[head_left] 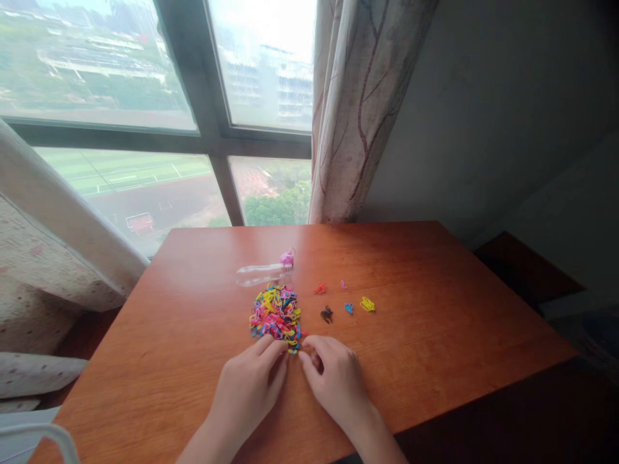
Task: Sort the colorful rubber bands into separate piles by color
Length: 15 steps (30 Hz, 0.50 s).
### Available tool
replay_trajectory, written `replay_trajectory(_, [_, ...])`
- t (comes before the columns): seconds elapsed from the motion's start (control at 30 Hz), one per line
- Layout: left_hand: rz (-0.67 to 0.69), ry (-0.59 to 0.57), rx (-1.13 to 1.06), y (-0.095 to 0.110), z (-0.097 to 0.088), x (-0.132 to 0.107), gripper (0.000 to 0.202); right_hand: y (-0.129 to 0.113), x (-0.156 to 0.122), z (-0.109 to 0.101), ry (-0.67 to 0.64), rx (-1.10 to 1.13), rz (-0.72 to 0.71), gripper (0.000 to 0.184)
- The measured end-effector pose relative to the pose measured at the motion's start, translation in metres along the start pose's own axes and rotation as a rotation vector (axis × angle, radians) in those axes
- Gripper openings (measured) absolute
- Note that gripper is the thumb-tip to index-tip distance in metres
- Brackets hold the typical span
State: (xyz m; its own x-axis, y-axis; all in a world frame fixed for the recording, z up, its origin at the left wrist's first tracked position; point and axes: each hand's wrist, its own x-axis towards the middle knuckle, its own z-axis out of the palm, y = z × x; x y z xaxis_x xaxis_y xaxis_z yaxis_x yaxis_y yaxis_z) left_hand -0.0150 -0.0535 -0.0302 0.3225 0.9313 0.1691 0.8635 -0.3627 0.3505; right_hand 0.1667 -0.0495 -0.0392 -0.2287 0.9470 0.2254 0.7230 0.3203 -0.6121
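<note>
The step in hand looks like working small clips loose at the near edge of the heap (275, 314), with both hands meeting there. The left hand (249, 379) has its thumb and forefinger brought close together against the heap's near side; whether a clip is pinched between them I cannot tell. The right hand (337, 374) faces it, thumb and forefinger curved toward each other, the other fingers tucked under; its tips are too small to show whether they hold anything. A few loose clips (293, 352) lie between the two sets of fingertips.

The next move seems to call for a fine tip pinch on one clip only, with a light pull so that its neighbours do not come along.

The heap sits just beyond the left fingertips, a loose, tangled mound of mixed yellow, pink, red, blue and black, the clips slim and looped. Beyond the right hand are little groups, each of one colour: black clips (327, 314) nearest, blue clips (349, 309) and yellow clips (367, 304) further right, red clips (320, 289) and pink clips (343, 284) farther off. Past the heap, a clear container (261, 275) with a pink top (287, 258) rests on the table (435, 322).
</note>
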Motion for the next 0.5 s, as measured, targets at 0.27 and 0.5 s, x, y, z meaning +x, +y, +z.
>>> replay_trajectory(0.27, [-0.013, 0.151, -0.073, -0.0037, -0.0001, -0.001, 0.015, -0.0024, -0.0001, -0.0012, -0.063, -0.039, -0.1, 0.018])
replay_trajectory(0.5, [0.004, 0.15, -0.059, -0.0026, -0.0027, -0.0002, 0.017, -0.0029, 0.0021, 0.0003, -0.033, -0.005, -0.076, 0.027])
